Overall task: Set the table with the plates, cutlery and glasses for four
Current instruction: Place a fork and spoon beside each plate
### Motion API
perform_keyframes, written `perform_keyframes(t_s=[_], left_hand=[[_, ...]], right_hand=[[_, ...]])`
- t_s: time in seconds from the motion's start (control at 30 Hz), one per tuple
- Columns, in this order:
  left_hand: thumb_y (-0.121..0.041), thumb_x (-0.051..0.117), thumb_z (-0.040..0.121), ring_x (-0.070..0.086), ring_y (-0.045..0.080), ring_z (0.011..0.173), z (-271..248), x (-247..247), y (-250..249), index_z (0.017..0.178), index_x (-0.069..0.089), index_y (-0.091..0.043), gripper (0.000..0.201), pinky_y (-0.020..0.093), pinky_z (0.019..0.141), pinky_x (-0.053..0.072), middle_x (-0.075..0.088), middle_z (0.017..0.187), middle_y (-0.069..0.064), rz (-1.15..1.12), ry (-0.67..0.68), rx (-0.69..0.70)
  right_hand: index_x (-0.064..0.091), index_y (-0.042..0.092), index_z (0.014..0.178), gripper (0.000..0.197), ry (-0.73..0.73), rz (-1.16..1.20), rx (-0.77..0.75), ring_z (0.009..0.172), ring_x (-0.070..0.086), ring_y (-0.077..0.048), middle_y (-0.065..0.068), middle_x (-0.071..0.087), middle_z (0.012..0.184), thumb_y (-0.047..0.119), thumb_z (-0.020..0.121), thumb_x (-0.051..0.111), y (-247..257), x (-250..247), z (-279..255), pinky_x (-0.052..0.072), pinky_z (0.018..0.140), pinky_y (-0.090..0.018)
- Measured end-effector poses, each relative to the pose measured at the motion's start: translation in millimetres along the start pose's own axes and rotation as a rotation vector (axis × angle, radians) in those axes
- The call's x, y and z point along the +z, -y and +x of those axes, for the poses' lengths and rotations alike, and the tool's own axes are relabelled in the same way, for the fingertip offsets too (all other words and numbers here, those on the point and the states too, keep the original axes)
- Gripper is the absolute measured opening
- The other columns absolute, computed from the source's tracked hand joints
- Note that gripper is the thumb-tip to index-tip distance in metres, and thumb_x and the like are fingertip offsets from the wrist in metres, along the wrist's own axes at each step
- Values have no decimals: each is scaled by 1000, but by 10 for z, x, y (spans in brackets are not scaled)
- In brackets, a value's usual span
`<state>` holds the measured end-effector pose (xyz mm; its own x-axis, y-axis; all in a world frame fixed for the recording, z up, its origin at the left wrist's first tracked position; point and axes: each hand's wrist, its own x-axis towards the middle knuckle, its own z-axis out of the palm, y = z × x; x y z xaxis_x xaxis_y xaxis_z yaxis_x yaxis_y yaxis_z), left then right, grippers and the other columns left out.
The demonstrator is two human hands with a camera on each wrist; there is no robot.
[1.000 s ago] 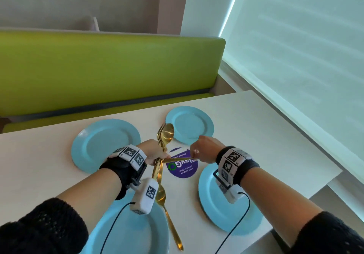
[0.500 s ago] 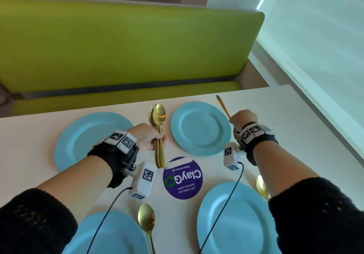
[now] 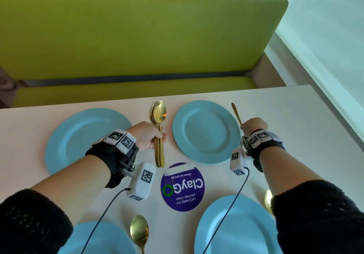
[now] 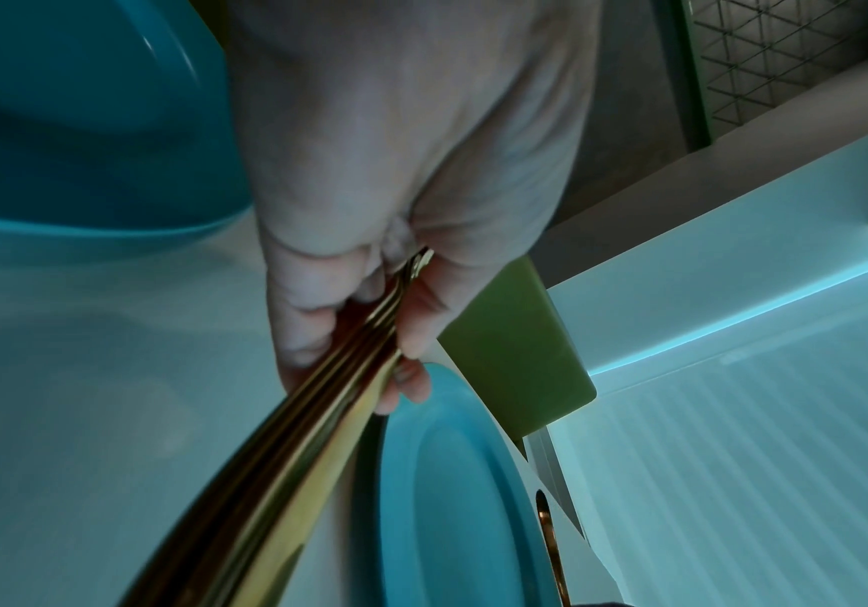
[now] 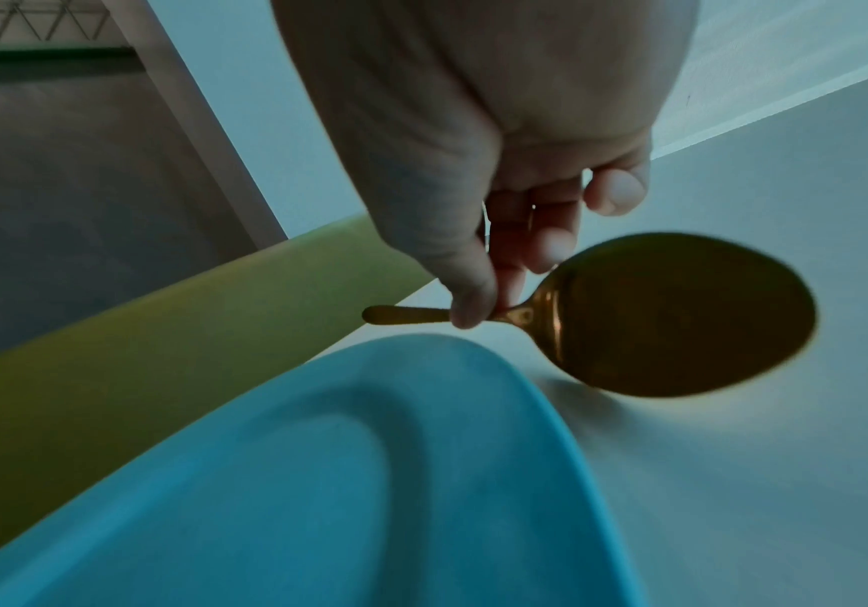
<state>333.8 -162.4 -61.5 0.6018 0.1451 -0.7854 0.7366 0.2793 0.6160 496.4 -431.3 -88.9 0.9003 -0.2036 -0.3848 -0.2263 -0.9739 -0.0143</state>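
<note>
Four blue plates lie on the white table (image 3: 299, 119): far left (image 3: 86, 141), far right (image 3: 205, 131), near left (image 3: 102, 240), near right (image 3: 236, 226). My left hand (image 3: 149, 137) grips a bundle of gold cutlery (image 3: 159, 115) between the far plates, a spoon on top; the handles show in the left wrist view (image 4: 318, 410). My right hand (image 3: 254, 125) pinches a single gold spoon (image 5: 681, 316) by its neck, just right of the far right plate (image 5: 318, 451), bowl low over the table. One gold spoon (image 3: 139, 230) lies between the near plates, another (image 3: 267, 200) right of the near right plate.
A purple round sticker (image 3: 183, 186) sits at the table's middle. A green bench (image 3: 128, 37) runs along the far edge. A window with a white blind (image 3: 334, 37) lines the right side. Sensor cables hang from both wrists.
My right hand drew one spoon from the bundle and carried it from the middle to the right of the far right plate. The left hand keeps its grip on the bundle.
</note>
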Motion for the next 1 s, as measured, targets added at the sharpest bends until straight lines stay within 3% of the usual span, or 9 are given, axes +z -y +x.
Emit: perform_keyframes(t_s=[0.07,0.13,0.33,0.5,0.57,0.7,0.83,0.93,1.0], left_hand=[[15,34,92,57,20,75,44,10,12,84,48,-3,23,35,77,50,57,81,14,1,-7,2],[15,34,91,56,20,75,73,26,25,84,47,-3,24,38,85,47,58,81,14,27,-7,1],[17,34,89,55,20,78,116,74,44,85,48,-4,26,31,74,47,58,85,13,67,11,2],[18,35,89,55,19,77,129,124,56,86,51,-5,28,28,70,47,56,85,12,73,40,11],[18,36,88,55,19,78,134,139,67,87,53,-5,29,28,69,47,56,86,11,79,55,8],[18,39,88,55,18,75,113,162,81,84,55,-6,29,26,69,46,55,83,9,95,50,21],[19,42,87,56,20,72,50,158,88,79,56,-5,29,26,68,47,57,78,11,86,27,64],[19,43,87,57,21,71,-37,133,89,79,56,-6,29,27,69,47,58,77,11,111,27,91],[17,44,87,58,20,71,-102,102,90,80,57,-5,27,25,66,47,59,77,11,151,27,108]], right_hand=[[66,4,92,17,4,8,-5,84,58,-29,-15,69,105,12,89,52,-1,48,49,39,67,-25],[64,6,85,14,-9,23,-7,79,57,-29,-15,69,102,12,88,52,-5,91,90,39,65,-25],[60,8,76,14,-39,125,29,75,53,-28,-15,69,97,12,87,52,6,120,144,43,70,-28],[73,9,89,19,-49,228,15,76,58,-29,-12,72,96,16,82,57,-17,147,177,51,79,-30],[73,9,91,19,-50,261,15,81,60,-29,-12,71,98,16,83,58,-13,121,131,53,81,-31],[68,9,104,21,-102,283,-35,106,60,-33,-14,66,113,10,88,53,79,-1,-9,49,95,-38],[67,13,110,23,-165,326,-320,110,59,-31,-13,65,116,15,88,57,393,-133,-336,47,95,-34],[66,13,110,23,-106,280,-631,106,61,-24,-7,67,111,16,89,60,656,-106,-739,43,91,-27],[66,15,112,23,-49,171,-812,105,59,-21,-5,65,111,17,90,59,789,-20,-1048,44,90,-28]])
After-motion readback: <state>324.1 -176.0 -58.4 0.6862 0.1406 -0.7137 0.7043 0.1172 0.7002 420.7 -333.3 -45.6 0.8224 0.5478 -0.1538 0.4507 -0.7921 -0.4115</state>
